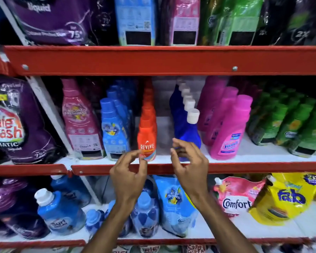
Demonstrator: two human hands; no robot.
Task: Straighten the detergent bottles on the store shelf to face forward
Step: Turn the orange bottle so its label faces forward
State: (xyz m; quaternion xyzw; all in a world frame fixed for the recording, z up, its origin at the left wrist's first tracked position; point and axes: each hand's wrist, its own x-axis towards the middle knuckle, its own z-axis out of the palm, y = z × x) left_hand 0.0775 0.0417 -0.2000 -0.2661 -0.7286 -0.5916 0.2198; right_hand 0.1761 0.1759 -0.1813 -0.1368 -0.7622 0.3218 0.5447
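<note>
Before the orange Revive bottle (147, 136), left hand (129, 173), fingers curled.

two hands (128, 172), three pink bottles (228, 128)

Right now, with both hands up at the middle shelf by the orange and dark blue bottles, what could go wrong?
1. The dark blue bottle already leans to the right; a nudge from the right hand might topple it toward the pink bottle.
2. The orange Revive bottle stands close to the shelf's red front lip; if the left hand twists it too briskly, it could tip forward and fall.
3. Rows stand tightly behind both bottles, so pushing back may knock those over.
</note>
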